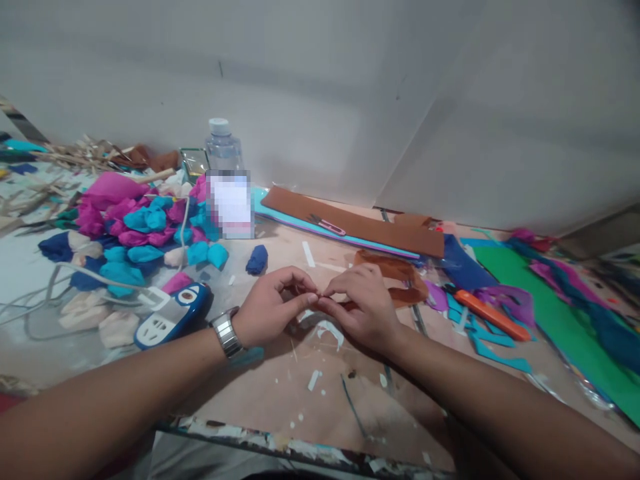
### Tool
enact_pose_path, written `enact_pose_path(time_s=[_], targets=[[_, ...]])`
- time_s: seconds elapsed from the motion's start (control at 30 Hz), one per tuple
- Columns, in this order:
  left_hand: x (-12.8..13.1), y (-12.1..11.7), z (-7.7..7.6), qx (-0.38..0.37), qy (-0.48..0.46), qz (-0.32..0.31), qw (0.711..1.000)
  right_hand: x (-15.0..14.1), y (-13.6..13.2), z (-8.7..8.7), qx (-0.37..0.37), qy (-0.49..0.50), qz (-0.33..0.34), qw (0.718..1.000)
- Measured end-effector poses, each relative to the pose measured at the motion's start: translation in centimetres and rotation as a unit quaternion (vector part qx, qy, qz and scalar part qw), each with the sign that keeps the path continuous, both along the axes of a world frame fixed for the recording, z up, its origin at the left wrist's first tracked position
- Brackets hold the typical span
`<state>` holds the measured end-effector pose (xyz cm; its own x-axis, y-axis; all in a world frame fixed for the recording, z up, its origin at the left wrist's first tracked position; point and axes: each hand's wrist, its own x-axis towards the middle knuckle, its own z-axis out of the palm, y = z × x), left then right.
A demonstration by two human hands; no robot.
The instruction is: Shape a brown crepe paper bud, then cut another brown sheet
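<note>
Head view: both hands meet over the middle of the counter (265, 407). The left hand (273, 303) has thumb and index fingers pressed together at the tips; the right hand (370, 313) likewise, tip to tip with the left. Anything pinched there is too small for me to identify. A brown strip (400, 270), matte, creased and curled, lies on the counter just behind the right hand, which partly hides it.

White paper scraps (314, 381) lie below and beyond the hands. A dark blue bundle (257, 260), crumpled, sits near the left hand. Beyond the hands, pink-handled snips (330, 227) rest on a flat brown sheet (385, 223).

One container noted clearly: a clear bottle (223, 148), upright, white cap on; its lower part is behind a pixelated panel (230, 205), so the contents cannot be verified.

To the left, a blue-and-white power strip (173, 319) with a plug inserted lies beside crumpled pink, blue and cream pieces (113, 192). To the right, an orange cutter (493, 315) lies near a green sheet (540, 313).
</note>
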<state>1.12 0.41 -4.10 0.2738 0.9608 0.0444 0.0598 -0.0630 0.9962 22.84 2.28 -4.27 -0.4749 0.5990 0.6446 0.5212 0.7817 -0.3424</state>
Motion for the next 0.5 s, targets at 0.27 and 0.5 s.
enact_pose_path(time_s=[0.27,0.5], targets=[[0.03,-0.07,-0.49,-0.063,-0.011,-0.006,0.998,0.04,-0.05,-0.12,-0.001,-0.004,0.003,1.0],[-0.03,0.0,-0.28,0.012,0.03,-0.004,0.999,-0.06,-0.18,0.09,-0.009,-0.002,0.008,1.0]])
